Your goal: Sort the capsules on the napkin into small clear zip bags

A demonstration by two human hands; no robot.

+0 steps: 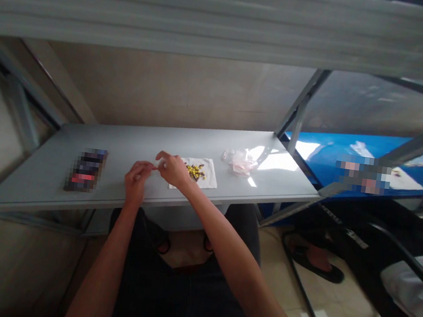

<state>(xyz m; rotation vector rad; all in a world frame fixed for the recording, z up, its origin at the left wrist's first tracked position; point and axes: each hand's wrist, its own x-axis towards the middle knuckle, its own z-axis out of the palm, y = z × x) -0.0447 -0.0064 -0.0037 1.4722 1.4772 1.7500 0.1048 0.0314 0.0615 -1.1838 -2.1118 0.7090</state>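
Note:
Both my hands meet above the grey table (127,143), fingertips close together. My left hand (137,179) is closed in a pinch, and whatever sits in its fingers is too small to name. Just to its right, my right hand (172,168) also pinches, its fingers bent toward the left fingertips; what it holds cannot be made out. Partly behind my right hand lies a white cloth (211,175). On the cloth is a small pile of yellow and dark pieces (195,171), with my right wrist beside it.
A crumpled clear plastic bag (242,162) lies right of the cloth. Toward the left is a blurred-out dark and red item (87,169). Metal shelving (229,20) hangs overhead. Beyond a slanted frame post stands a blue table (320,165), with another person seated at right.

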